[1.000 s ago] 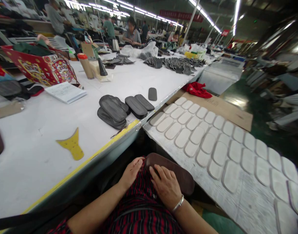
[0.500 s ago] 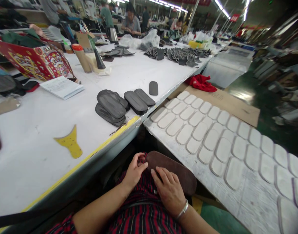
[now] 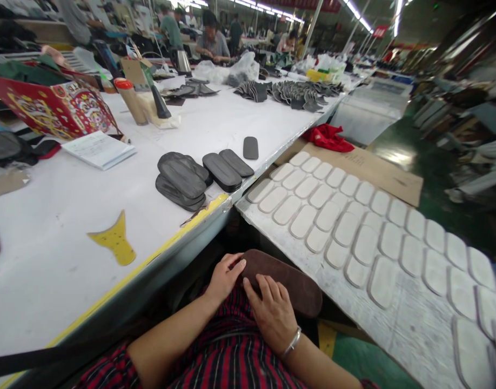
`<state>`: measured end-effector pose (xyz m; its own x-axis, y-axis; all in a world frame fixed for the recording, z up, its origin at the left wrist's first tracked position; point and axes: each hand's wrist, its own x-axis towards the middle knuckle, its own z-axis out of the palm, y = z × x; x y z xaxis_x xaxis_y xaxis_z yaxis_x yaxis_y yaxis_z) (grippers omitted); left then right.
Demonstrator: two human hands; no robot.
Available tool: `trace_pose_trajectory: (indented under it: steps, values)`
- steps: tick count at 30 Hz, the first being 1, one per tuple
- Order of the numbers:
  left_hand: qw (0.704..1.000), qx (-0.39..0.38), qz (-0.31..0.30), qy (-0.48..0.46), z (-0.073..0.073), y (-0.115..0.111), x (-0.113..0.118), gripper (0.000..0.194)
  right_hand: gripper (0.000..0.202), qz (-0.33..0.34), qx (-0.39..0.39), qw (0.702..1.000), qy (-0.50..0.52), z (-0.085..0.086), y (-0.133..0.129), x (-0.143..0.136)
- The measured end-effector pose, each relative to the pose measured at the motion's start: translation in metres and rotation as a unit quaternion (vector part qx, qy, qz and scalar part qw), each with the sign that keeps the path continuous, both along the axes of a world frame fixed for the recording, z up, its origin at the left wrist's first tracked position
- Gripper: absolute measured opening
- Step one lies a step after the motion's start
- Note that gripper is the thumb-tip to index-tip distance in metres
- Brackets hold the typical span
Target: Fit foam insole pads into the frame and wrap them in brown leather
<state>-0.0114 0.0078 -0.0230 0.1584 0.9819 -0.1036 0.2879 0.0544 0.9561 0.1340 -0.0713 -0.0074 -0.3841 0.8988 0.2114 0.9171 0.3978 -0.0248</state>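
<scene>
A dark brown, long rounded leather-like piece (image 3: 294, 283) lies slanted over my lap. At its left end, my left hand (image 3: 225, 278) is closed on the edge, thumb on top and the other fingers partly hidden. My right hand (image 3: 272, 308), wearing a silver bracelet (image 3: 292, 342), rests palm down on the near side of the piece. Its fingers lie slightly apart on the surface, the thumb pointing toward the left hand. On the table ahead sit loosely stacked dark grey oval pieces (image 3: 182, 175) and a neater grey stack (image 3: 221, 170).
To the right, a board (image 3: 414, 319) carries rows of white-faced oval pieces (image 3: 381, 281). The white table (image 3: 49, 292) holds a yellow template (image 3: 117, 240), a notepad (image 3: 98, 150) and a red box (image 3: 49, 105). A red cloth (image 3: 328, 138) lies on cardboard (image 3: 377, 170). People sit farther back.
The view has shifted slightly. My right hand has slid a little left along the brown piece, closer to my left hand. My left hand keeps its place at the end.
</scene>
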Motion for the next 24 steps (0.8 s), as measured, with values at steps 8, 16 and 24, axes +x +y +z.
trace_pose_trajectory:
  steps: [8, 16, 24]
  values:
    - [0.998, 0.042, -0.031, 0.022, -0.003, 0.000, -0.005, 0.032, 0.046, -0.015, -0.030, 0.999, 0.022, 0.010, 0.004, -0.001]
    - [0.995, -0.018, -0.049, -0.080, -0.009, -0.012, -0.009, 0.042, 0.043, -0.009, -0.037, 0.999, -0.005, 0.011, 0.006, -0.003]
    - [1.000, 0.014, 0.023, 0.000, 0.001, -0.005, 0.003, 0.027, 0.046, -0.013, 0.008, 1.000, 0.010, 0.001, -0.002, -0.002]
